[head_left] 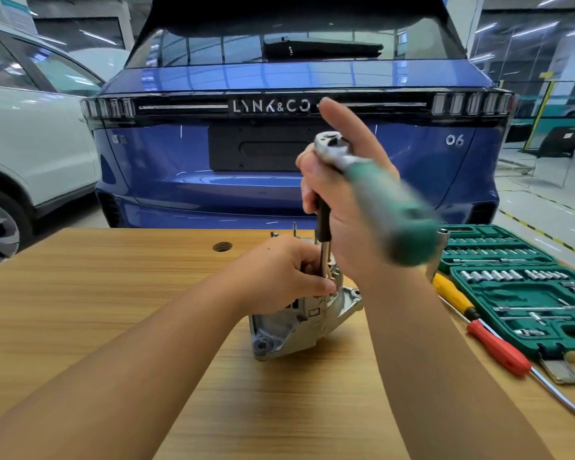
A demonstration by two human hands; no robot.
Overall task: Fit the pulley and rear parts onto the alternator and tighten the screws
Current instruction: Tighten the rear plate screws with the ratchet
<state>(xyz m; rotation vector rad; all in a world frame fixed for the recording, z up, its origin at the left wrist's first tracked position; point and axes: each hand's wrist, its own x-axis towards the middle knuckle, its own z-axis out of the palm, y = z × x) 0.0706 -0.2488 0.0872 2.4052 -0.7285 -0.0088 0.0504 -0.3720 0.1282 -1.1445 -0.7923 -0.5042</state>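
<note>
Hands number two, and both are occupied. One alternator (299,313), cast in dull silver metal with ribbed housing and bolt ears, is stood near the middle of the wooden table (113,293). The left hand (279,273) is curled round the alternator's upper part, fingers pinched beside the lower end of an extension bar (324,240). The right hand (342,207) is wrapped round the top of that bar, under the head of one ratchet (352,164); its chrome head is seen sharply, while its green handle is blurred and hides part of the table behind. To the right, one open green socket case (525,293) holds rows of small chrome sockets, too many to be counted. Two screwdrivers lie just beside it: a yellow-handled screwdriver (452,293) and a red-handled screwdriver (498,348). Beyond the far edge, one blue car (180,161) is parked, with one white car (30,144) at the left.
</note>
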